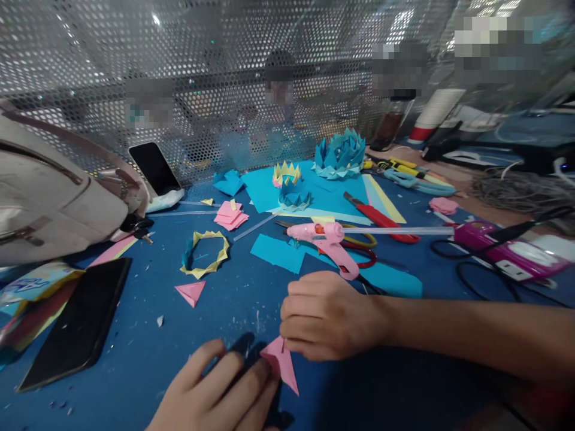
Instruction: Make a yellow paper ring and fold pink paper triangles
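A small pink folded paper (284, 365) lies low on the blue table between my hands. My left hand (220, 389) is at its left edge, fingers bent and together, pressing the paper; the thumb is hidden. From the right, my right hand (332, 317) reaches in with curled fingers, pinching the paper's upper corner. A finished pink folded triangle (191, 293) rests to the upper left, below a ring of yellow folded pieces (205, 254) with a blue part on its left side. Just beyond my right hand lies a pink glue gun (326, 239) with a long clear glue stick in its back.
Blue paper lotus (340, 154), yellow paper ring (287, 173) and blue paper sheets (260, 194) sit at the back. Red-handled cutter (386, 224) and purple power strip (507, 248) are right. A dark tablet (81, 323), phone (155, 169) and bag (54, 197) are left.
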`<state>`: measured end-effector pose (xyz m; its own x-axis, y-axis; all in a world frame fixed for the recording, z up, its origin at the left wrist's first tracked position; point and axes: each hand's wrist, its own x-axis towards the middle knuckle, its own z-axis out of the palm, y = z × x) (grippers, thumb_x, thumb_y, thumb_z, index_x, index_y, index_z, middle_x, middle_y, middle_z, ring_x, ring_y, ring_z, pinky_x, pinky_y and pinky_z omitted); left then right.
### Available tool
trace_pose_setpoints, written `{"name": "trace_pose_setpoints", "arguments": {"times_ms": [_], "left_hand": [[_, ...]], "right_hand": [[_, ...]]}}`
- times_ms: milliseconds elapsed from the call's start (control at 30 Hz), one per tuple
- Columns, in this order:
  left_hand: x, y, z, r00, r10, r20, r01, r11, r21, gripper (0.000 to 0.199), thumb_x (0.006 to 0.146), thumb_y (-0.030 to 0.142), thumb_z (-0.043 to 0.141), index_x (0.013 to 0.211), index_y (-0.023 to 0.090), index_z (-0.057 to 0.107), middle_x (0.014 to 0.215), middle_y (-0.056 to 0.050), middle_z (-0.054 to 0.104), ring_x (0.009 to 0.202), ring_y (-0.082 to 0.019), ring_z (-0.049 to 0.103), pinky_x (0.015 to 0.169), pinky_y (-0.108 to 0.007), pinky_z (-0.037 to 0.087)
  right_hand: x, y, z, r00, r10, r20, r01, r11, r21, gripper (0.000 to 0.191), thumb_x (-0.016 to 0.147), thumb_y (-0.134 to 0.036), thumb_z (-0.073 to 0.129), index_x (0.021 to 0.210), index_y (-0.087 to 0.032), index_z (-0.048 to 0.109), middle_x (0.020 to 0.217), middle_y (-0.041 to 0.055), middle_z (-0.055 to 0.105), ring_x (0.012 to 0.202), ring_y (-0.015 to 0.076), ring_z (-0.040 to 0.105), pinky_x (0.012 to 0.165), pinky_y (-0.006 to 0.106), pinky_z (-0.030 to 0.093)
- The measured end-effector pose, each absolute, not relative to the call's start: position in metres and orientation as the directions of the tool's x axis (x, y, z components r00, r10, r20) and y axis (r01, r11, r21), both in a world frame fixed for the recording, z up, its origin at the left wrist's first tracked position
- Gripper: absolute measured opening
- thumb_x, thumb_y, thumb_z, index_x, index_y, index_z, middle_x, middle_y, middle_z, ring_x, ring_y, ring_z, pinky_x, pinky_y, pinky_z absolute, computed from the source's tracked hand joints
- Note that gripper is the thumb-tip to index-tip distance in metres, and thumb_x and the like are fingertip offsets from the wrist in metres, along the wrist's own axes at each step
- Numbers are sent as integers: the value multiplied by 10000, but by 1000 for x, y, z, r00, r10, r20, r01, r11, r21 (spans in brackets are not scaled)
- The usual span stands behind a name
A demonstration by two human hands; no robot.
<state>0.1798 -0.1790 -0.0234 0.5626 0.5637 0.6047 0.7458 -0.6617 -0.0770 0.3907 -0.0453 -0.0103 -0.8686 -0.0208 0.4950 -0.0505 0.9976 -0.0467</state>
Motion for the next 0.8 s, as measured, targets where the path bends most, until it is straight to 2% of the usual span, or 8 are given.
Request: {"name": "trace_pose_setpoints", "arguments": {"times_ms": [133,267,333,433,633,733,800], "left_hand": [[181,-179,-26,593,521,614,715,-691,-106,362,1061,346,414,960,219,738,942,54,771,780,-129,614,883,-313,396],[181,-182,-30,561,575,596,753,-653,-79,333,1045,377,443,1019,245,748,999,38,778,819,-139,643,949,-316,384],[181,-183,-32,542,580,608,765,-640,-71,333,1041,389,446,1024,261,752,1004,44,783,823,-149,644,982,-326,362],[181,-183,-32,547,577,607,765,-639,-82,335,1042,386,447,1004,263,756,984,52,788,818,-157,632,992,-329,343],[181,-180,-27,558,585,588,757,-649,-73,381,1058,390,398,1001,267,753,958,64,788,799,-161,628,957,-326,349],[180,-180,-27,551,594,586,762,-645,-63,375,1053,390,408,1009,250,753,951,51,788,801,-166,642,966,-334,352],[179,-182,-29,550,588,593,761,-646,-65,371,1050,381,418,1002,232,755,963,38,790,801,-165,652,973,-337,357]], "right_hand": [[391,-47,-14,-847,-94,523,-143,988,-54,382,999,-353,482,666,-208,599,647,-19,563,599,149,408,545,335,216],[390,-45,-16,-890,-72,449,-114,991,-65,196,974,-297,538,889,-202,686,740,-4,613,672,160,457,576,322,282],[389,-42,-16,-915,-49,402,-107,987,-123,186,980,-301,548,1005,-187,692,827,16,642,717,163,479,609,313,328],[389,-38,-14,-926,-32,375,-123,967,-221,201,970,-320,590,1071,-179,691,879,26,650,736,159,489,629,296,354],[388,-38,-13,-931,90,354,-101,868,-487,129,929,-269,662,962,-162,726,847,28,666,779,151,536,680,263,400],[385,-41,-12,-938,187,293,-37,784,-619,87,912,-216,668,919,-148,722,825,24,664,789,139,560,716,250,416],[384,-44,-12,-939,247,240,28,750,-661,69,908,-199,667,916,-149,713,817,14,653,798,133,564,736,245,419]]}}
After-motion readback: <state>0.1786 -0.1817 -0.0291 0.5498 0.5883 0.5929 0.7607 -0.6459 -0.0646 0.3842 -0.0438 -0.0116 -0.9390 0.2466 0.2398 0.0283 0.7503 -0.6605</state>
